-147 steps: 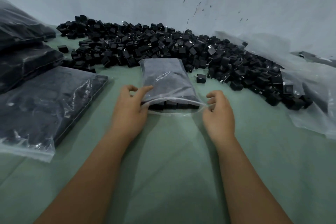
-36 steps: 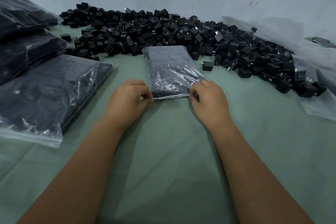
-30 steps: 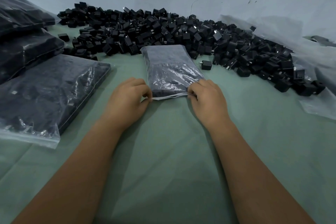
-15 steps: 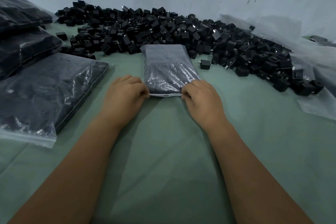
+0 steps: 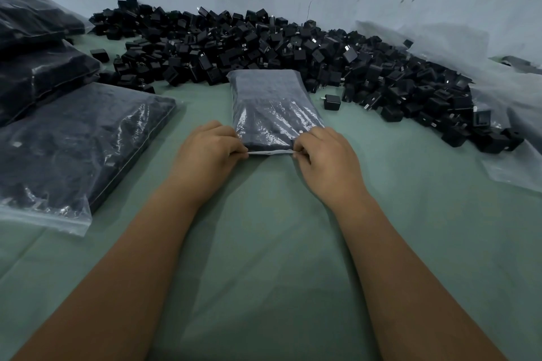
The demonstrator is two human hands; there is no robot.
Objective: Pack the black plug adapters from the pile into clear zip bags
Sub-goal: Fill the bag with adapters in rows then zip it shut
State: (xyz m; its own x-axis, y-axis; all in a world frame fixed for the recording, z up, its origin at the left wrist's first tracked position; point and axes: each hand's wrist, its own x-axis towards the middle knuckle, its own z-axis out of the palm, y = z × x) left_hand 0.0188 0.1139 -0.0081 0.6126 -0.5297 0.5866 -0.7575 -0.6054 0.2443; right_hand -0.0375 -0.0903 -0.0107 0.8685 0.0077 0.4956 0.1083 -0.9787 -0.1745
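Observation:
A clear zip bag [image 5: 271, 105] filled with black plug adapters lies flat on the green cloth in the middle. My left hand [image 5: 206, 155] pinches the left end of its zip strip at the near edge. My right hand [image 5: 325, 158] pinches the same strip at the right end. The strip between the two hands looks pressed flat. Behind the bag, a big pile of loose black plug adapters [image 5: 293, 47] stretches along the wall. One single adapter [image 5: 332, 102] lies just right of the bag.
Filled zip bags lie at the left: a large flat one [image 5: 73, 149] and a stack of two [image 5: 35, 61] behind it. Crumpled clear plastic sheeting [image 5: 498, 73] lies at the right by the wall. Green cloth [image 5: 278, 243] covers the surface.
The bag's mouth stood open 4.9 s ago; now its strip is flat. Over the last second my right hand slid left along the strip towards my left hand.

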